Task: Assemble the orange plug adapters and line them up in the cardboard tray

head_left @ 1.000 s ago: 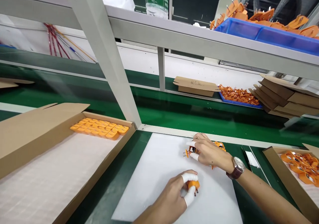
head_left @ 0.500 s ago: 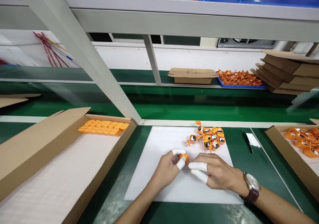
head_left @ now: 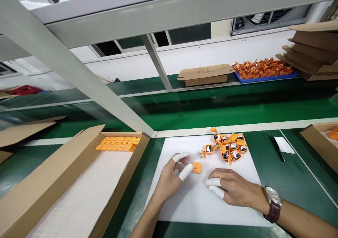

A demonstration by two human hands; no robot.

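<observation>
A small square orange plastic piece with two metal pins on top lies on the white sheet. Beside its left edge is my left hand, thumb and index finger apart, the thumb tip at or very near the piece. My right hand rests over the sheet to the right of the piece, its white-covered thumb and index finger brought together; I see nothing between them. Both hands wear white finger covers. Behind them sits a cluster of orange square housings with black and white insides and loose orange caps.
An open cardboard box at left holds rows of orange pieces. At right are a black pen, a white slip and another box. A blue tray of orange parts stands on the rear ledge. A slanted metal post rises behind.
My left hand has let go of the orange piece, which now lies on the sheet. My right thumb and index finger have come closer together. The view has tilted and shifted.
</observation>
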